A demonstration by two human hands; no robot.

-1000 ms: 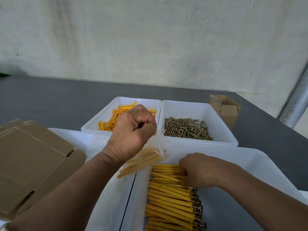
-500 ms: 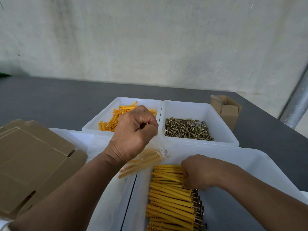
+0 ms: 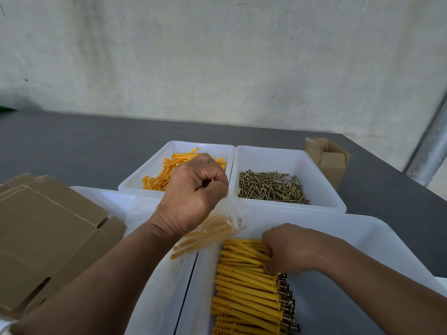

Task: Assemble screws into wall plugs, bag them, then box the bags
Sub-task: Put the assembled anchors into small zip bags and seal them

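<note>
My left hand (image 3: 193, 197) is fisted on the top of a clear plastic bag (image 3: 212, 232) that hangs below it with several yellow plugs with screws inside. My right hand (image 3: 287, 250) rests knuckles-up on a row of assembled yellow plugs with screws (image 3: 249, 286) in the near white tray (image 3: 362, 228), fingers curled onto a few of them. Behind stand a white bin of loose yellow plugs (image 3: 169, 170) and a white bin of brass screws (image 3: 271, 187).
Flat cardboard boxes (image 3: 48, 233) lie stacked at the left. A small open cardboard box (image 3: 329, 160) stands at the back right on the grey table (image 3: 72, 146). Another white tray (image 3: 154, 286) sits under the bag. A metal post (image 3: 433, 146) rises at the right.
Almost nothing moved: my right hand shifted very slightly on the plug row, and my left hand keeps the bag at the same height.
</note>
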